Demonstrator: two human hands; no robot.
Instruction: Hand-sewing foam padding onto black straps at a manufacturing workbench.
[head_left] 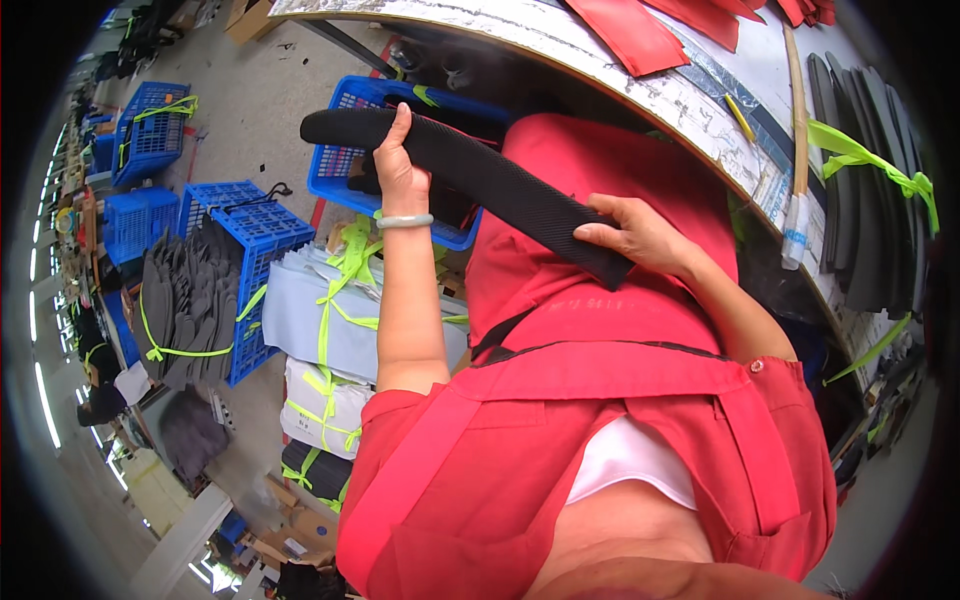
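Note:
A long, slightly curved black strip of ribbed fabric [490, 172] lies slantwise in front of me, above my red apron [620, 305]. My left hand [402, 165] is closed round it toward its rounded far-left end, thumb on top. At the squared near-right end, my right hand [628, 230] grips the edge, with thumb and forefinger on the upper face and the other fingers mostly hidden. Below the left part of the strip stands a blue plastic basket [325, 178] with dark pieces inside.
A worktable [640, 90] runs along my right, bearing red fabric pieces [630, 35], a wooden stick [797, 110], a yellow pen [740, 118] and a tied bundle of dark strips [870, 190]. On the left are blue crates [275, 235], grey strips [190, 300] and tied pale fabric stacks [310, 300].

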